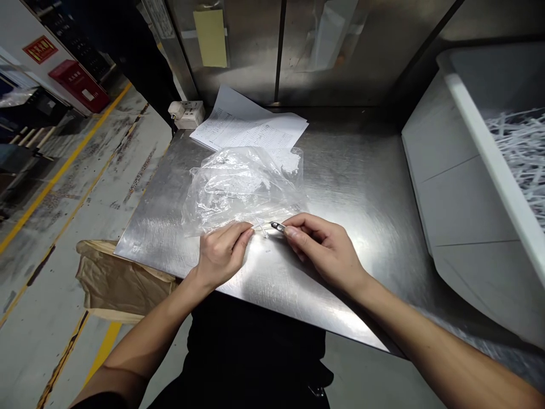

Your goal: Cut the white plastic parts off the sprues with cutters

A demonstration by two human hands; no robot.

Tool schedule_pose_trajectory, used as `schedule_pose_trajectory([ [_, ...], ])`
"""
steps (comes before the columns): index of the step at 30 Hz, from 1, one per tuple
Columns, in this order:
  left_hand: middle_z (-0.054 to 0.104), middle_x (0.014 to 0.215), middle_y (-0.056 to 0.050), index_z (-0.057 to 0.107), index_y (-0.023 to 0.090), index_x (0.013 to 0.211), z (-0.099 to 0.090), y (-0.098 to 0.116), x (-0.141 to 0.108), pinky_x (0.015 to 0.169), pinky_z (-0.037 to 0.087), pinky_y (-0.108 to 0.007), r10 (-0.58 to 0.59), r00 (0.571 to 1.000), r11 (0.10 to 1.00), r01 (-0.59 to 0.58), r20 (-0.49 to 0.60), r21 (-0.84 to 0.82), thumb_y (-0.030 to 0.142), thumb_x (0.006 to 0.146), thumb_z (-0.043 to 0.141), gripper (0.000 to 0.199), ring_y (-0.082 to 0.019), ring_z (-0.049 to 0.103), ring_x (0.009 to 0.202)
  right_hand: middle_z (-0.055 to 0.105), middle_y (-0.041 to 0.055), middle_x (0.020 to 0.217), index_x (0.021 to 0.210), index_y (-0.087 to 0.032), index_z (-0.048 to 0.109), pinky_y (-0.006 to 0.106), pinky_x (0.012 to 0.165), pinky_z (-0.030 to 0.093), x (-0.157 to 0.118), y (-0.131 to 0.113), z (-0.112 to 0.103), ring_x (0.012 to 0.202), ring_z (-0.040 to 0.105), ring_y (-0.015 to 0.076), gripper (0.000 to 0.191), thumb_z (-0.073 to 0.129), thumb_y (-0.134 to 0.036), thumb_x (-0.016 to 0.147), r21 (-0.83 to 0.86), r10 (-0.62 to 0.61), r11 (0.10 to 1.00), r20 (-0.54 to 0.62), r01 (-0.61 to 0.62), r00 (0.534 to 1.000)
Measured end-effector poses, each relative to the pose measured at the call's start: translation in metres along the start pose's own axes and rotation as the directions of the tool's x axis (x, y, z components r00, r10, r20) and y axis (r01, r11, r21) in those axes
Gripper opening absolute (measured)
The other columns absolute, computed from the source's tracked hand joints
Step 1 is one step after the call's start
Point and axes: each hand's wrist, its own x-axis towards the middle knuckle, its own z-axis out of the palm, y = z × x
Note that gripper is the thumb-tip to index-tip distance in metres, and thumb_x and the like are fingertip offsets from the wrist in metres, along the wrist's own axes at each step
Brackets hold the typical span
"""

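Near the front edge of the metal table, my left hand [225,253] pinches one end of a small thin white plastic piece [261,225]. My right hand [321,244] holds a small metal tool [277,226] between thumb and fingers, its tip at the right side of the white piece. Just beyond both hands lies a clear plastic bag [238,184] with small white pieces inside. The bag's near edge reaches my left hand's fingers. Printed papers [251,125] lie behind the bag, partly under it.
The metal table [357,170] has a large grey bin [462,170] of white strips [522,153] at its right. A power socket block [188,114] sits at the back left corner. An open brown paper bag [123,281] stands below the left edge.
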Motion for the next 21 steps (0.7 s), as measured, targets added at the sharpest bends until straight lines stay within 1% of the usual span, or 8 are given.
schedule_pose_trajectory([
  [3, 0.082, 0.085, -0.002, 0.078, 0.018, 0.109, -0.0005, -0.0003, 0.0003, 0.066, 0.057, -0.027, 0.038, 0.999, 0.999, -0.037, 0.036, -0.037, 0.017, 0.113, 0.061, 0.017, -0.014, 0.077, 0.072, 0.065, -0.0004, 0.070, 0.099, -0.022, 0.079, 0.032, 0.058, 0.045, 0.0026, 0.0017, -0.0027, 0.062, 0.058, 0.0174, 0.025, 0.072, -0.045, 0.105, -0.007, -0.022, 1.000, -0.056, 0.022, 0.998],
  [5, 0.083, 0.084, -0.002, 0.078, 0.019, 0.109, -0.0004, -0.0006, 0.0003, 0.067, 0.058, -0.028, 0.083, 0.995, 0.995, -0.080, 0.058, -0.060, 0.018, 0.113, 0.062, 0.017, -0.015, 0.078, 0.071, 0.066, 0.0002, 0.072, 0.100, -0.021, 0.079, 0.033, 0.060, 0.047, 0.0037, 0.0025, -0.0031, 0.064, 0.060, 0.0180, 0.024, 0.072, -0.043, 0.105, -0.023, -0.034, 0.999, -0.069, 0.032, 0.997],
  [9, 0.085, 0.087, -0.003, 0.078, 0.019, 0.109, 0.0000, -0.0009, -0.0003, 0.071, 0.061, -0.029, 0.138, 0.988, 0.988, -0.133, 0.063, -0.077, 0.018, 0.112, 0.066, 0.012, -0.017, 0.081, 0.075, 0.071, 0.0019, 0.077, 0.103, -0.021, 0.080, 0.033, 0.062, 0.048, 0.0031, 0.0038, -0.0013, 0.070, 0.063, 0.0191, 0.023, 0.071, -0.043, 0.105, -0.064, -0.048, 0.997, -0.050, 0.044, 0.998],
  [15, 0.085, 0.089, -0.003, 0.078, 0.020, 0.108, -0.0002, 0.0009, 0.0000, 0.072, 0.063, -0.030, 0.150, 0.988, 0.986, -0.146, 0.048, -0.075, 0.016, 0.110, 0.068, 0.011, -0.018, 0.082, 0.077, 0.073, 0.0028, 0.081, 0.107, -0.022, 0.080, 0.034, 0.065, 0.050, 0.0000, 0.0036, -0.0005, 0.074, 0.066, 0.0197, 0.023, 0.070, -0.042, 0.107, -0.110, -0.083, 0.991, -0.024, 0.080, 0.996],
  [21, 0.085, 0.087, -0.003, 0.077, 0.019, 0.110, -0.0006, 0.0014, 0.0002, 0.070, 0.062, -0.029, 0.183, 0.981, 0.982, -0.179, 0.063, -0.065, 0.016, 0.111, 0.068, 0.011, -0.017, 0.081, 0.073, 0.075, 0.0031, 0.083, 0.108, -0.022, 0.080, 0.034, 0.064, 0.050, -0.0012, 0.0041, 0.0007, 0.074, 0.067, 0.0200, 0.022, 0.070, -0.043, 0.107, -0.138, -0.102, 0.985, -0.020, 0.099, 0.995],
])
